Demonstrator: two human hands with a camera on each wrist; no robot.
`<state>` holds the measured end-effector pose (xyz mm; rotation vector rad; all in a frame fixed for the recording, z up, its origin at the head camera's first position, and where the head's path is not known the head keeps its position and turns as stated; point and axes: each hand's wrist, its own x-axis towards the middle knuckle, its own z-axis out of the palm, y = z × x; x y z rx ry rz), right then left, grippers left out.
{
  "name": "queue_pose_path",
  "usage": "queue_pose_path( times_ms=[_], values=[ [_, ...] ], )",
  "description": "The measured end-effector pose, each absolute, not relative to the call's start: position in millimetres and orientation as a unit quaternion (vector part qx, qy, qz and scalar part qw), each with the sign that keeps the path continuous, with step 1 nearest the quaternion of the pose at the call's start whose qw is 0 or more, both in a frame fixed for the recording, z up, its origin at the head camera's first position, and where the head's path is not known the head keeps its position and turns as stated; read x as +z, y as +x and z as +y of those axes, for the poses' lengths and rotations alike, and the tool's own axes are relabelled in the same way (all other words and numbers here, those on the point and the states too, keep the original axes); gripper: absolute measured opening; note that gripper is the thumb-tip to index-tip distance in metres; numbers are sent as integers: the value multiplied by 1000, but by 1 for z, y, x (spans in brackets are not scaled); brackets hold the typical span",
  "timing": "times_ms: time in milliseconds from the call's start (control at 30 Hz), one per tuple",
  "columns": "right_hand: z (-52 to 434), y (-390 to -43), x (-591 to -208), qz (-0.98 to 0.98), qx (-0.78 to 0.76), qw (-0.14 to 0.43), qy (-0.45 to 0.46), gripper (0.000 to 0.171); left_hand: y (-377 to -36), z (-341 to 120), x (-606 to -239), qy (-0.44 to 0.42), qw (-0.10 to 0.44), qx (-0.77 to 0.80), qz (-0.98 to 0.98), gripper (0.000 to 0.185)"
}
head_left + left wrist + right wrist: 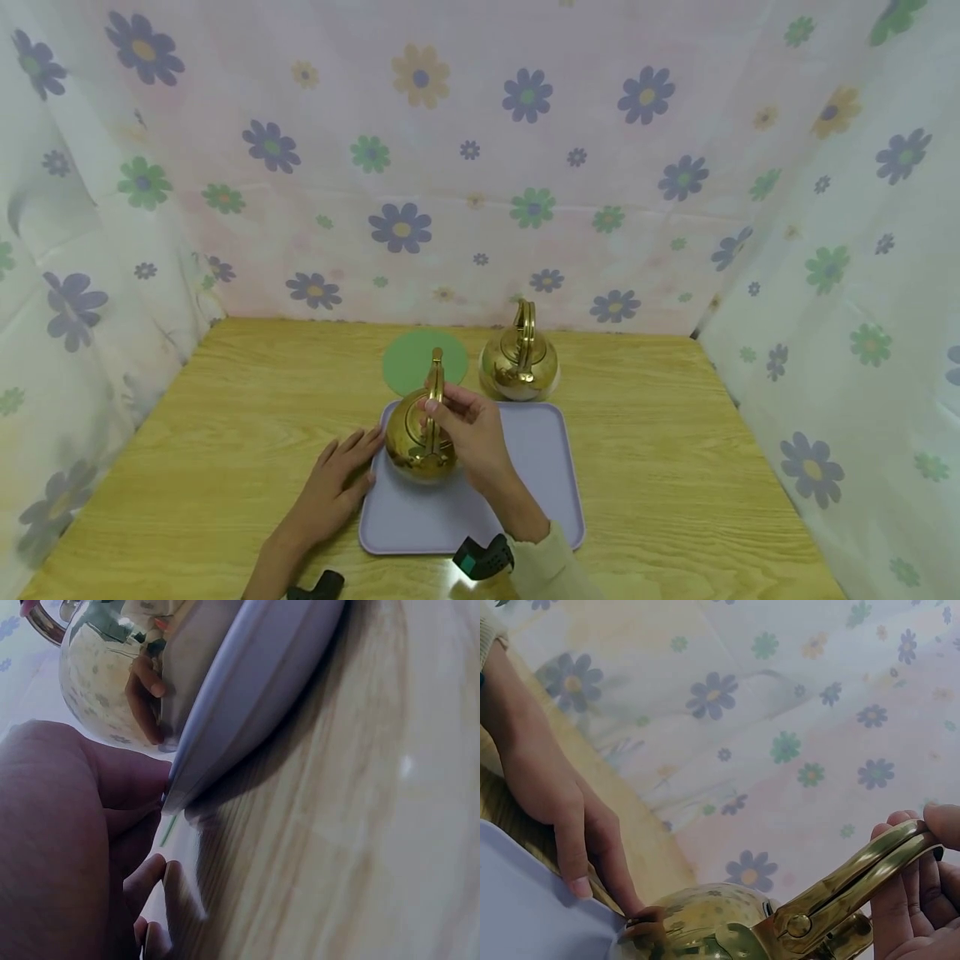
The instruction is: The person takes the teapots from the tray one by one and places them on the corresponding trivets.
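A shiny gold kettle (418, 437) stands on the left part of a lilac tray (536, 467). My right hand (457, 417) pinches its upright handle (862, 881) between thumb and fingers. My left hand (341, 477) lies flat on the wood with straight fingers touching the tray's left rim (225, 720), beside the kettle body (105, 675). A second gold kettle (519, 358) stands just behind the tray, untouched.
A green round mat (412, 357) lies behind the tray, left of the second kettle. The wooden table (712, 467) is walled on three sides by flowered cloth (480, 167).
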<state>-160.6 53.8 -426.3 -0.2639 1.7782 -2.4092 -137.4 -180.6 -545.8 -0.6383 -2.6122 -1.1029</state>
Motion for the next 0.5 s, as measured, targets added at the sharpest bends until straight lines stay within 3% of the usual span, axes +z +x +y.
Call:
queue_pose_path(
  times_ms=[500],
  values=[
    [60, -171, -421, 609, -787, 59, -76, 36, -136, -180, -546, -215, 119, -377, -893, 51]
  ],
)
